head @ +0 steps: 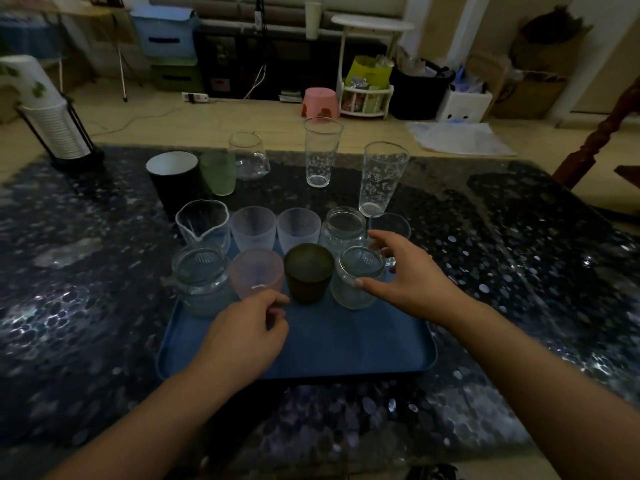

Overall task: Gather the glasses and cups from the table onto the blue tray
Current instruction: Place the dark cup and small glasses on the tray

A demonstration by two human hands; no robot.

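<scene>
Head view, right hand (pixel 412 282) around clear jar (pixel 356 278)

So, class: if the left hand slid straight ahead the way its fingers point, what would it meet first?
Most likely the pink cup: the left hand has its fingers curled right at that cup's base on the blue tray. Whether they already touch is unclear.
</scene>
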